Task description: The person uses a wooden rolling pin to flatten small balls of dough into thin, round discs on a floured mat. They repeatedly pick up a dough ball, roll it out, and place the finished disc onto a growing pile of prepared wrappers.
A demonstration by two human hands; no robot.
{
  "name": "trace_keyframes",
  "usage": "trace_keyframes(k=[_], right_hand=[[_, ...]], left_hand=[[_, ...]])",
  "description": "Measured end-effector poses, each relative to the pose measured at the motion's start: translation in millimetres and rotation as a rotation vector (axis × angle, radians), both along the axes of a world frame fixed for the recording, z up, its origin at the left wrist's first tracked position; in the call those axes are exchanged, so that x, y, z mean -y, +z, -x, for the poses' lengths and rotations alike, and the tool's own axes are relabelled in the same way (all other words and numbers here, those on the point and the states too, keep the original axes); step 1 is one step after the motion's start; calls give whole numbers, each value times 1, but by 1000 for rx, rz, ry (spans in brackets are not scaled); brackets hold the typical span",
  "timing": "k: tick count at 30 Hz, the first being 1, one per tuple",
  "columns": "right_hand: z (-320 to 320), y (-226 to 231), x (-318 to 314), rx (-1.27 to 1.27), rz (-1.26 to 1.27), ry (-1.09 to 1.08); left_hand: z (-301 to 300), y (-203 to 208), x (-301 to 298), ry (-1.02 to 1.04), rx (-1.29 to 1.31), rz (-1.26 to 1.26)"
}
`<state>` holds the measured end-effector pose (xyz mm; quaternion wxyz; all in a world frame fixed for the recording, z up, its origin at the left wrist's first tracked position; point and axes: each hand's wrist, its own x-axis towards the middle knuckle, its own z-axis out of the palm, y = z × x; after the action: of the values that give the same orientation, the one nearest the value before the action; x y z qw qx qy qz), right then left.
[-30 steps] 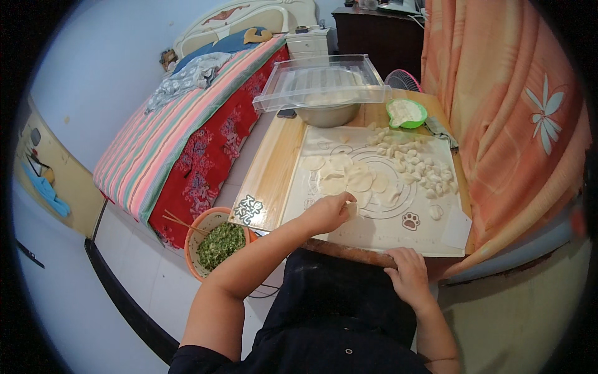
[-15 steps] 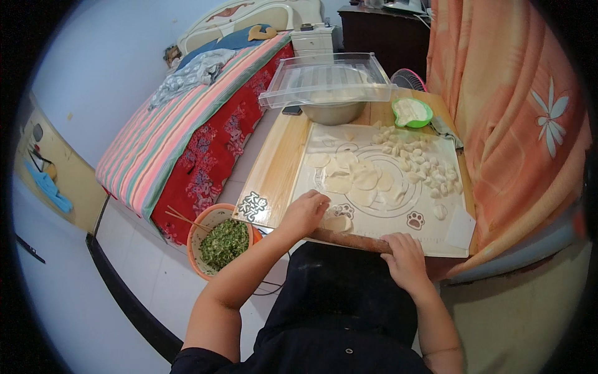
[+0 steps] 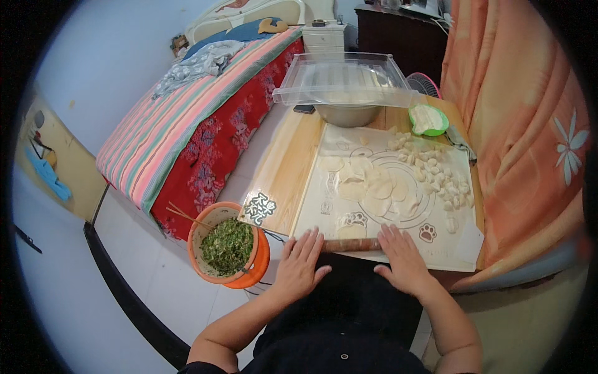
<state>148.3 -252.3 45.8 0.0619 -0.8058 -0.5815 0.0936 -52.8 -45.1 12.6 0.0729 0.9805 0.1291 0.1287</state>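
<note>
A wooden rolling pin (image 3: 352,245) lies crosswise along the near edge of the white kneading mat (image 3: 311,215). My left hand (image 3: 298,265) rests flat on its left end, fingers stretched out. On the right end my right hand (image 3: 403,258) lies likewise, fingers straight and thumb apart. Just beyond the pin, partly hidden by it, is a small flattened dough round (image 3: 352,231). Several thin dough wrappers (image 3: 378,184) overlap in the middle of the mat. Small dough pieces (image 3: 439,177) are scattered along its right side.
An orange bowl of chopped green filling (image 3: 227,246) with chopsticks stands left of the wooden table (image 3: 274,181). At the back, a clear plastic lid (image 3: 342,93) covers a metal basin (image 3: 349,115). A green bowl of flour (image 3: 428,119) sits near the orange curtain (image 3: 498,124).
My left hand has come down and back onto the pin's left end. My right hand has uncurled from gripping the pin to lying flat. The pin now lies more level.
</note>
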Motion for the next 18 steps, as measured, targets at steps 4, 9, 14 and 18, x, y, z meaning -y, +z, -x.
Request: trace_keyframes(k=[4,9,14,18], right_hand=[[-28,-6,-42,10,-127,-62],[-37,-12,-82,14,-104,-35],[-33,-6,-49,-24,-62,-87],[-52,-18,-84,105,-235,-218]], left_hand=[[-40,-11,-29,129,153,-47],[-44,-15,-53,277,68,-56],[-38,-3,-33,165,137,-75],[-84,2,-71,208,17,-57]])
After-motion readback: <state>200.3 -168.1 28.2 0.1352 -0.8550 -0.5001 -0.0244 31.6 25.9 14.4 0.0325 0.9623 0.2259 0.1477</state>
